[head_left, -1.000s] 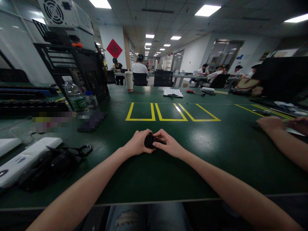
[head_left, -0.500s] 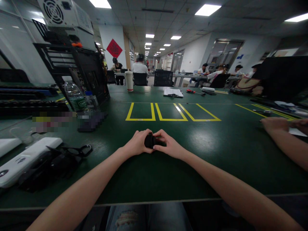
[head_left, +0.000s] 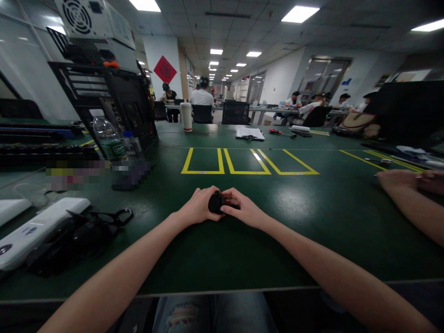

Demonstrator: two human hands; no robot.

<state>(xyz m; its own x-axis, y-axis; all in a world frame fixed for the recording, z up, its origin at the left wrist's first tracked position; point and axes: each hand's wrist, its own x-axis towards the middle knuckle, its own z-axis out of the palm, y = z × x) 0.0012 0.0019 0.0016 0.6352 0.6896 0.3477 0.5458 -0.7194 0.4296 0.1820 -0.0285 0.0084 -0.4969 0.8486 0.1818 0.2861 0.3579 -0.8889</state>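
A small, dark, rounded object (head_left: 215, 203) is held between my two hands, just above or on the green tabletop (head_left: 222, 259); its exact kind is not clear. My left hand (head_left: 201, 205) wraps its thumb and fingers around the object's left side. From the right, my right hand (head_left: 241, 209) grips the same object's right edge with thumb and fingertips. The fingers hide part of it. Beyond the hands, yellow tape outlines (head_left: 246, 172) mark the table.
At left stand a computer case (head_left: 128, 101), a water bottle (head_left: 107, 136), a white device (head_left: 45, 231) and black glasses (head_left: 120, 217). Farther back are a cup (head_left: 186, 118), a clipboard (head_left: 249, 134) and a screwdriver (head_left: 277, 132). Another person's hand (head_left: 397, 179) works at the right.
My right thumb and fingers have shifted slightly on the dark object, and more of its front face shows. My left hand keeps its place.
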